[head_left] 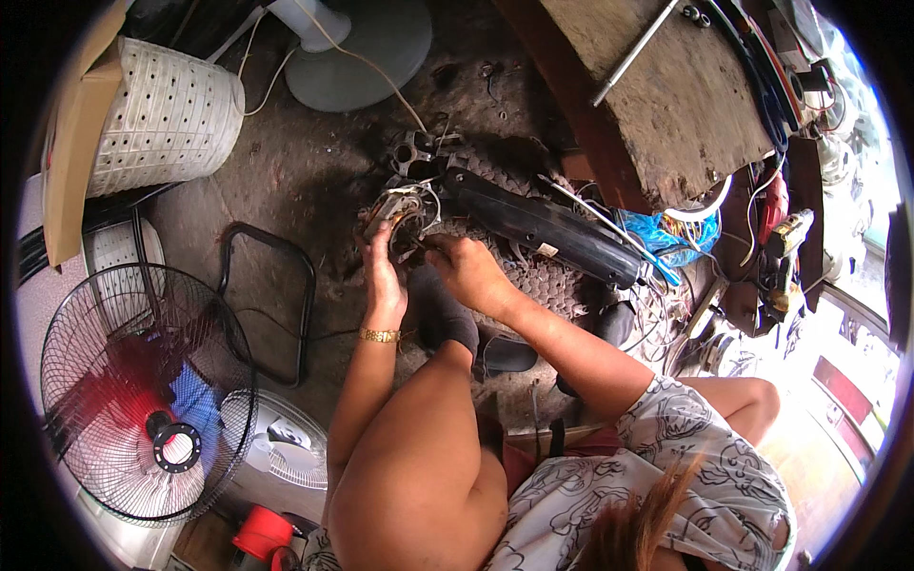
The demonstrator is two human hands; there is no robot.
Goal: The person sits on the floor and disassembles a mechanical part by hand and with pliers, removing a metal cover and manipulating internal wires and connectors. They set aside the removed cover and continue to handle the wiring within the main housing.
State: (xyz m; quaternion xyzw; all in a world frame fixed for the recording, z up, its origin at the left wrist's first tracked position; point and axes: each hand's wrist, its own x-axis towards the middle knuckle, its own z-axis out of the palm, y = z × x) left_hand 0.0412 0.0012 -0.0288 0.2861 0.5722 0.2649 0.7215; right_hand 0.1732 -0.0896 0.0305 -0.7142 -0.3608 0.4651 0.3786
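In front of my legs, my left hand, a gold-coloured watch or bracelet at its wrist, is closed around a fan motor. This is a round metal part with coppery windings inside. My right hand has its fingers pinched together at the motor's near right side. Whatever lies between those fingertips is too small and dark to name. Just beyond sits a grey metal bracket with round openings. A long black plastic housing lies on the floor to the right of the motor.
A caged fan stands at left, beside a bent black tube frame. Farther off are a white perforated basket and a round grey base. A thick wooden block is at upper right, near wires and a blue plastic bag.
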